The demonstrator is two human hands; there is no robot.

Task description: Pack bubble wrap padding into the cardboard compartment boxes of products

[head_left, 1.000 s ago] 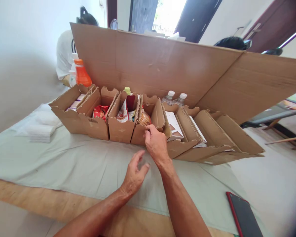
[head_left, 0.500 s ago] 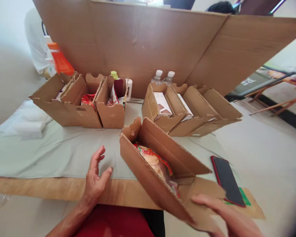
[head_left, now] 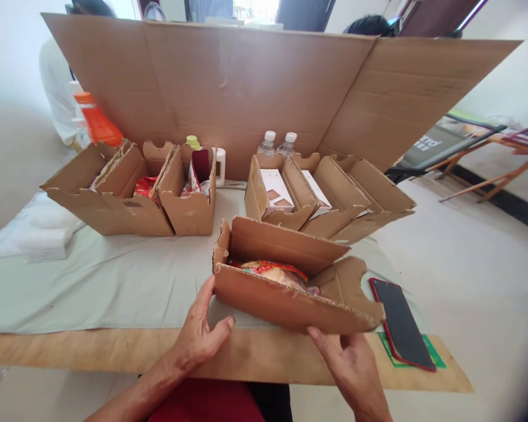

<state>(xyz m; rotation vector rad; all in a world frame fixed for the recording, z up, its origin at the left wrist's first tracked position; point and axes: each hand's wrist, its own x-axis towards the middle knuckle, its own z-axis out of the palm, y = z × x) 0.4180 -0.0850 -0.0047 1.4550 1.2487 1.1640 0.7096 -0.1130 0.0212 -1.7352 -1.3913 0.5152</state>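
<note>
We can pass near left over pale green cloth point(head_left: 114, 287); open-topped brown cardboard box point(head_left: 286, 306) blocks near right, tall brown cardboard panel point(head_left: 264, 88) walls far side.

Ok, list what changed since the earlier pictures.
The cardboard box holding a snack packet came out from between the other boxes, toward the camera, its near end swung right. The right hand shifted to its long near side, the left hand to its left end. Those boxes and the phone stayed put.
</note>
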